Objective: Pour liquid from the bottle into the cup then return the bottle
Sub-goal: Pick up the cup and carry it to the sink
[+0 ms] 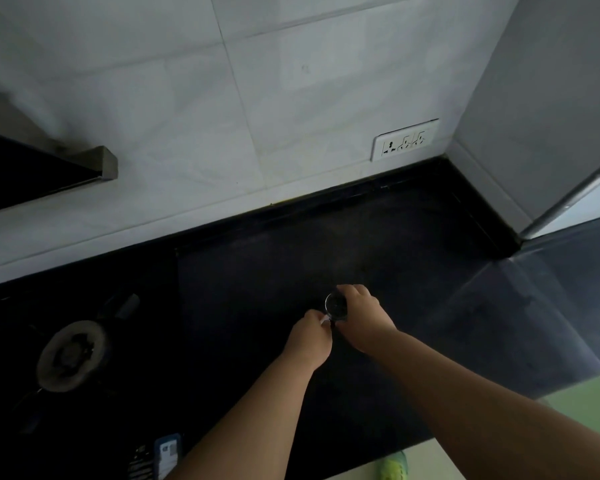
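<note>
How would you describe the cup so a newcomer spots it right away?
Start at the black counter below the white tiled wall, to the right of the stove burner. Near the counter's middle both hands meet: the right hand wraps the cup and the left hand touches its near side. It is the only small round shiny-rimmed thing there, seen from above.

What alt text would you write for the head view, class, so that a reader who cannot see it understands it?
Two hands meet over a dark kitchen counter: the right hand grips a small round steel cup seen from above, and the left hand pinches something small and pale at its near edge. A gas burner sits to the left, a wall socket behind.
</note>
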A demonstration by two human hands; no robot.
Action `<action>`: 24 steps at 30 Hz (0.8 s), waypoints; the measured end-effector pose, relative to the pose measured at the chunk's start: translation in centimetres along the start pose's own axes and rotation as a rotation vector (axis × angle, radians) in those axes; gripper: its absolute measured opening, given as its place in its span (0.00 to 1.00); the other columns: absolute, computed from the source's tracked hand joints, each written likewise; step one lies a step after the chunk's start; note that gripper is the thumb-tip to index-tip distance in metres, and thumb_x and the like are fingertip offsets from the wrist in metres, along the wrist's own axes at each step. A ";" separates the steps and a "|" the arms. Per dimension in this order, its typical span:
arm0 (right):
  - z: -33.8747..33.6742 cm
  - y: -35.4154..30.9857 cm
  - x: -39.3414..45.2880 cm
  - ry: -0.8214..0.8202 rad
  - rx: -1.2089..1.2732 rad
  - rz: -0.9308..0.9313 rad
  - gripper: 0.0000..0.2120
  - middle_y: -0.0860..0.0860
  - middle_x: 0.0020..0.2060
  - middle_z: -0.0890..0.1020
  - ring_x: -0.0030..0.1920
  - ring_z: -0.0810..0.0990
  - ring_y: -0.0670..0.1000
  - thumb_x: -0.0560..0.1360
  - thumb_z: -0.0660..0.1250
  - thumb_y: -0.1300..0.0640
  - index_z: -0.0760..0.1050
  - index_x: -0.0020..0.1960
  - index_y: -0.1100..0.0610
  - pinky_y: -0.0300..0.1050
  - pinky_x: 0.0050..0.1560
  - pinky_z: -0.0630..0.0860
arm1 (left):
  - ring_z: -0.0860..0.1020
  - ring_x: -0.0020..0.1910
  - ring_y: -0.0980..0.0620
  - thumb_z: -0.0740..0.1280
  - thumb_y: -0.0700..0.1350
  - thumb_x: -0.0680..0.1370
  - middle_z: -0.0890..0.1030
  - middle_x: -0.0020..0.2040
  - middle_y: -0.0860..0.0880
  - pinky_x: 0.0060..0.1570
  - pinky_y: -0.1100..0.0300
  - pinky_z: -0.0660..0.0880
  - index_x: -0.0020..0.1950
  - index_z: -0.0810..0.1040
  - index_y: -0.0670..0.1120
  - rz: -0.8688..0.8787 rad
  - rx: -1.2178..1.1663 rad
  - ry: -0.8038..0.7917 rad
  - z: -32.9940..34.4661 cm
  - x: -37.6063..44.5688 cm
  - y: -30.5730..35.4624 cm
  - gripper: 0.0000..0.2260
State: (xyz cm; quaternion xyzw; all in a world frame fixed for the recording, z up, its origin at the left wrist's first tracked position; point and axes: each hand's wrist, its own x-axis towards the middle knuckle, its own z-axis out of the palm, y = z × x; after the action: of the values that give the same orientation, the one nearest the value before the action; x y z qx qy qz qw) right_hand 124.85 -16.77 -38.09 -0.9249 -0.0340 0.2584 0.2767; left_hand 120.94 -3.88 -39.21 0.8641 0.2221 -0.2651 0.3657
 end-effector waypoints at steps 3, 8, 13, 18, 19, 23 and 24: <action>1.0 0.3 -0.8 0.004 -0.013 0.009 0.33 0.50 0.75 0.65 0.72 0.68 0.57 0.78 0.70 0.58 0.62 0.79 0.50 0.52 0.65 0.76 | 0.82 0.51 0.50 0.58 0.49 0.86 0.82 0.54 0.48 0.54 0.52 0.81 0.62 0.77 0.47 0.006 0.074 -0.046 0.4 -0.6 -0.7 0.11; 2.0 0.6 -2.4 0.002 0.001 0.023 0.30 0.51 0.71 0.67 0.68 0.71 0.57 0.76 0.72 0.55 0.65 0.75 0.49 0.52 0.63 0.77 | 0.82 0.49 0.51 0.57 0.50 0.87 0.82 0.51 0.49 0.53 0.53 0.80 0.58 0.77 0.48 0.015 0.044 -0.048 1.2 -2.5 -2.2 0.10; 2.2 1.0 -4.7 -0.007 0.111 0.024 0.28 0.48 0.69 0.68 0.60 0.77 0.50 0.74 0.76 0.52 0.68 0.70 0.48 0.44 0.56 0.80 | 0.81 0.50 0.55 0.57 0.49 0.87 0.81 0.50 0.52 0.54 0.56 0.79 0.54 0.77 0.52 0.060 -0.013 -0.057 0.9 -5.1 -3.3 0.10; 0.4 0.2 -7.7 0.074 0.271 0.019 0.26 0.44 0.56 0.78 0.51 0.80 0.44 0.72 0.76 0.51 0.68 0.65 0.47 0.43 0.50 0.82 | 0.81 0.49 0.54 0.58 0.50 0.86 0.81 0.50 0.51 0.51 0.57 0.79 0.49 0.76 0.53 0.167 -0.008 -0.066 -1.2 -7.4 -2.1 0.11; -0.2 -0.1 -8.3 0.093 0.294 0.023 0.26 0.43 0.53 0.78 0.49 0.80 0.43 0.72 0.77 0.52 0.68 0.64 0.47 0.43 0.49 0.83 | 0.81 0.48 0.53 0.57 0.50 0.87 0.81 0.49 0.50 0.49 0.57 0.78 0.48 0.76 0.53 0.197 0.019 -0.065 -1.8 -7.8 -1.5 0.11; -2.8 -1.0 -11.2 0.230 0.391 0.029 0.26 0.42 0.50 0.81 0.48 0.81 0.41 0.69 0.78 0.52 0.70 0.61 0.45 0.42 0.48 0.83 | 0.81 0.48 0.51 0.56 0.51 0.86 0.81 0.48 0.49 0.52 0.52 0.78 0.47 0.76 0.53 0.324 0.060 -0.093 -4.4 -9.9 1.5 0.13; -3.5 -1.1 -12.1 0.275 0.407 0.025 0.26 0.41 0.51 0.81 0.49 0.81 0.40 0.69 0.78 0.51 0.70 0.61 0.45 0.42 0.49 0.82 | 0.81 0.48 0.50 0.56 0.51 0.86 0.82 0.48 0.49 0.52 0.51 0.78 0.47 0.77 0.53 0.356 0.071 -0.108 -5.0 -10.6 2.3 0.13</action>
State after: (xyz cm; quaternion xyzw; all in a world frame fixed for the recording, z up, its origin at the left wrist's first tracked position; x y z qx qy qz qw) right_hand 116.23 -20.05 -29.45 -0.8771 0.0682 0.1349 0.4560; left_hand 115.70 -3.61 -28.44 0.8865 0.0364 -0.2499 0.3877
